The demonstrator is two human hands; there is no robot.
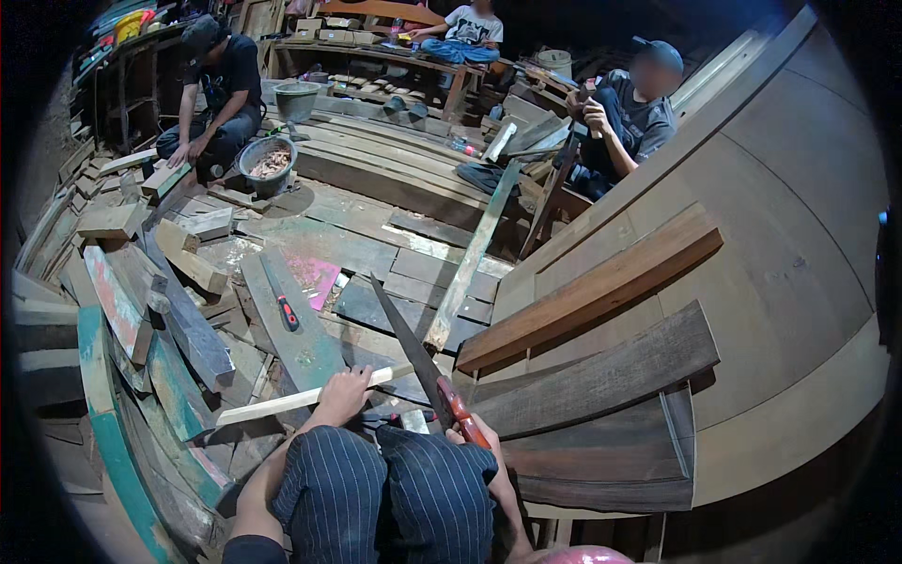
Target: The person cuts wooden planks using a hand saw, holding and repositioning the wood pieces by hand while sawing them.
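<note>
My right hand is wrapped round the red-brown handle of a handsaw, partly hidden by my knee. The long dark blade points up and away to the left, crossing the right end of a pale wooden strip. Whether its teeth touch the wood I cannot tell. My left hand grips that strip near its middle, just beyond my knees. Ahead of my left hand, a screwdriver with a red and black handle lies on a worn greenish board.
Painted timber offcuts are piled at the left. Planks lie against a large wooden panel at the right. A long narrow batten stretches away ahead. Farther off are a bucket of wood chips and several seated people.
</note>
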